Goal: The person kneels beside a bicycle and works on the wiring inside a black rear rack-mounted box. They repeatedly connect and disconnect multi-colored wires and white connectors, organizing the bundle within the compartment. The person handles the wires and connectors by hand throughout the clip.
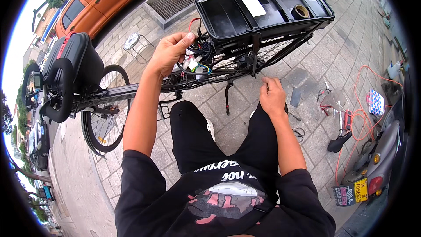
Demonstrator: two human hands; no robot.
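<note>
A black electric bicycle spans the view in front of me, its front wheel at the left. My left hand is closed in a pinch on a thin wire at the bundle of loose wires, which has white connectors. The bundle hangs below the front end of the black rear rack tray. My right hand rests by my right knee, its fingers curled and pressed together; what they hold, if anything, is hidden. The kickstand points down between my knees.
A roll of tape and a white card lie in the tray. A black case sits near the handlebar. Right of me are an orange hose, a saddle with its post and a parked scooter. Behind stands an orange car.
</note>
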